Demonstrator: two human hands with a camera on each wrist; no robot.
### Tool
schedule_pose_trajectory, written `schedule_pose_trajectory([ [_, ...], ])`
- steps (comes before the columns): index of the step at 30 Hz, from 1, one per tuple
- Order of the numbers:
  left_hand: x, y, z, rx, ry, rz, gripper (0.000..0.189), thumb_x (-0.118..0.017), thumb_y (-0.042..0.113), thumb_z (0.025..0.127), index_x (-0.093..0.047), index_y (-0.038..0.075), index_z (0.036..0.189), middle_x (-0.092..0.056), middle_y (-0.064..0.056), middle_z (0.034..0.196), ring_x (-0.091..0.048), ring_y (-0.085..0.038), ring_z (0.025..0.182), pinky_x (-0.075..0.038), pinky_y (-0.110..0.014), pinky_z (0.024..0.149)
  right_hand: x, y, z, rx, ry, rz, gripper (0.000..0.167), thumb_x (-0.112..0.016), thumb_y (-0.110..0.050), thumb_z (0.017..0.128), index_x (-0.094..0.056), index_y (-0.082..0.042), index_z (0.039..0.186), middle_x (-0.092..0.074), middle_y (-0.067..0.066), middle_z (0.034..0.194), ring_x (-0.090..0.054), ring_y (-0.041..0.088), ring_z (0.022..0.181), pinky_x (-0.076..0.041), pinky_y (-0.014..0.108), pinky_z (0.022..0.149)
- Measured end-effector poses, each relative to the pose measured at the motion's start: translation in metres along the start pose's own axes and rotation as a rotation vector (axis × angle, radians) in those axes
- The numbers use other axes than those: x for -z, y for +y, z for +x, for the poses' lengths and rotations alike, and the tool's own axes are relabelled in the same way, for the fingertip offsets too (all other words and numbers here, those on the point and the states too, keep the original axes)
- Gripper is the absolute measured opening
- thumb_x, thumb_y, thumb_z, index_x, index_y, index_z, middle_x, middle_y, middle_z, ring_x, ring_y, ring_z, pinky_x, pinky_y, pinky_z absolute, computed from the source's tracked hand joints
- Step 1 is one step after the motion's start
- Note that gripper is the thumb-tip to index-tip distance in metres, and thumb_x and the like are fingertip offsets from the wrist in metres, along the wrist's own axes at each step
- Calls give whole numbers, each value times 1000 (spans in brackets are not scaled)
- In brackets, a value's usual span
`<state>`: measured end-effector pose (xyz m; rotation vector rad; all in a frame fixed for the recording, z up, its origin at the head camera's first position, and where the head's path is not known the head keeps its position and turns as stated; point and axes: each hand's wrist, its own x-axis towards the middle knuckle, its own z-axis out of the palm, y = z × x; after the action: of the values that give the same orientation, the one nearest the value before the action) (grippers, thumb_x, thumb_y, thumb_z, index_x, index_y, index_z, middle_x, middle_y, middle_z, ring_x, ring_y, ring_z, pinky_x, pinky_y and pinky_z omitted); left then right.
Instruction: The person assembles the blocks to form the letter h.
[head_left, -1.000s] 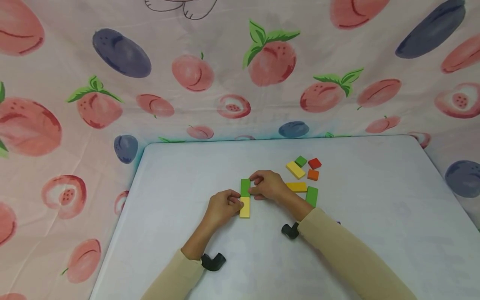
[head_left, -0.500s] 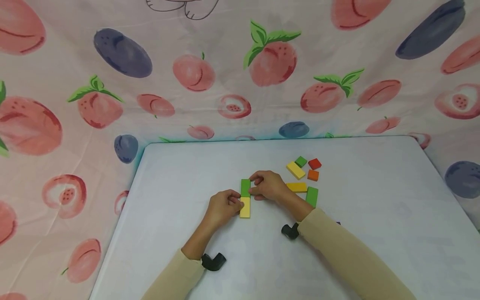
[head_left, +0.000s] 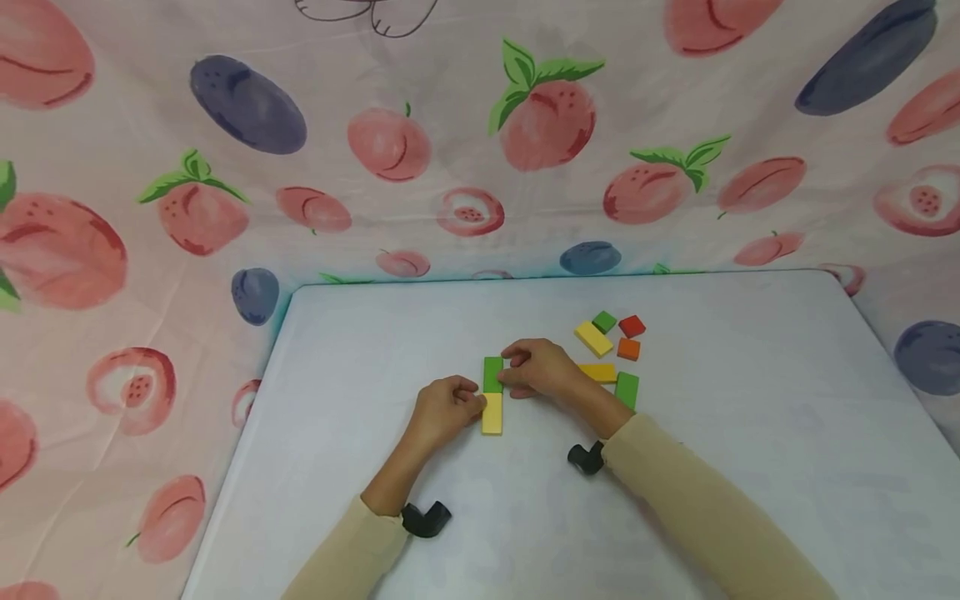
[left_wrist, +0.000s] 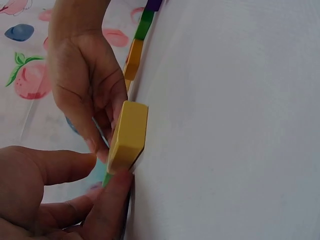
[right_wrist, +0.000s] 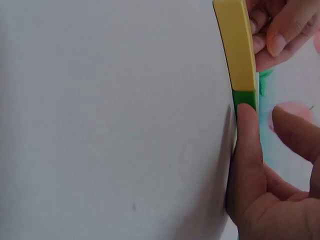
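A yellow rectangular block (head_left: 492, 415) and a green block (head_left: 492, 375) lie end to end on the white table, the green one farther off. My left hand (head_left: 444, 412) is at their left side, a fingertip touching the yellow block (left_wrist: 131, 131) in the left wrist view while another finger stands apart from it. From the right, my right hand (head_left: 542, 369) touches the green block (right_wrist: 244, 99) with one fingertip, and the raised finger beside it is apart. Neither hand curls round a block.
Right of my right hand lie a yellow block (head_left: 593, 339), a small green block (head_left: 603, 322), a red block (head_left: 632, 326), an orange block (head_left: 628, 349), an amber block (head_left: 597, 372) and a green block (head_left: 626, 390). A purple block (left_wrist: 154, 5) shows in the left wrist view.
My left fingertips have drawn back slightly to the yellow block's left edge. The right hand's fingers have shifted only a little at the green block. Both blocks stay in line.
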<state>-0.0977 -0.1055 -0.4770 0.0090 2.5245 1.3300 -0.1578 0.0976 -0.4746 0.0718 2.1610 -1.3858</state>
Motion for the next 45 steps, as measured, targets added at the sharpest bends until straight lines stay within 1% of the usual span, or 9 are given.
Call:
schedule_pose_trajectory([
  [3, 3, 2, -1, -35, 37, 20, 27, -71, 19, 93, -72, 3, 115, -73, -5, 93, -69, -13, 81, -56, -30, 74, 8, 2, 0, 6, -46, 69, 49, -77, -18, 92, -60, -10, 137, -59, 13, 120, -69, 21, 97, -62, 30, 80],
  [6, 6, 2, -1, -104, 73, 51, 29, -71, 19, 94, -71, 4, 118, -73, -8, 101, -71, -19, 93, -58, -36, 83, 19, 2, -4, 34, -59, 42, 48, -75, -24, 94, -60, -14, 139, -62, 10, 120, -69, 21, 102, -61, 31, 86],
  [13, 10, -2, 4, -262, 117, 237, 36, -73, 22, 95, -70, 7, 128, -68, -11, 126, -65, -28, 119, -53, -44, 102, 48, -4, -24, 172, 28, -257, 43, -70, -42, 96, -66, -20, 134, -69, 1, 113, -68, 22, 101, -60, 32, 85],
  [16, 12, -4, 6, -323, 97, 345, 40, -73, 27, 96, -68, 12, 132, -62, -11, 137, -59, -30, 131, -48, -48, 109, 63, -3, -31, 228, 74, -354, 40, -70, -44, 96, -70, -20, 129, -69, 1, 109, -66, 22, 102, -59, 33, 84],
  [18, 13, -5, 6, -350, 71, 418, 43, -72, 33, 96, -66, 17, 136, -57, -10, 145, -52, -31, 138, -41, -58, 114, 75, 1, -34, 258, 107, -429, 37, -70, -45, 96, -72, -21, 124, -70, -1, 106, -64, 21, 103, -58, 34, 85],
  [23, 14, -5, 7, -357, -7, 537, 51, -71, 46, 95, -61, 30, 143, -45, -7, 159, -33, -35, 152, -18, -82, 111, 101, 15, -41, 342, 137, -581, 31, -71, -42, 95, -76, -19, 116, -70, -2, 97, -62, 20, 95, -53, 35, 82],
  [28, 15, -6, 8, -334, -63, 535, 57, -72, 51, 92, -59, 35, 145, -39, -7, 163, -22, -40, 156, -7, -86, 108, 117, 25, -45, 355, 106, -646, 27, -75, -36, 93, -78, -15, 110, -68, -2, 89, -59, 17, 85, -49, 30, 73],
  [35, 17, -8, 10, -296, -117, 517, 59, -71, 53, 92, -56, 36, 147, -38, -9, 163, -19, -43, 156, -6, -89, 105, 125, 41, -43, 330, 74, -679, 23, -81, -30, 89, -79, -16, 106, -67, -2, 88, -58, 16, 85, -50, 28, 75],
  [45, 17, -10, 12, -294, -134, 500, 59, -73, 53, 90, -58, 34, 145, -39, -11, 162, -20, -43, 156, -6, -89, 104, 128, 51, -41, 326, 53, -672, 22, -81, -26, 88, -79, -16, 107, -65, -3, 88, -56, 16, 84, -49, 30, 75],
])
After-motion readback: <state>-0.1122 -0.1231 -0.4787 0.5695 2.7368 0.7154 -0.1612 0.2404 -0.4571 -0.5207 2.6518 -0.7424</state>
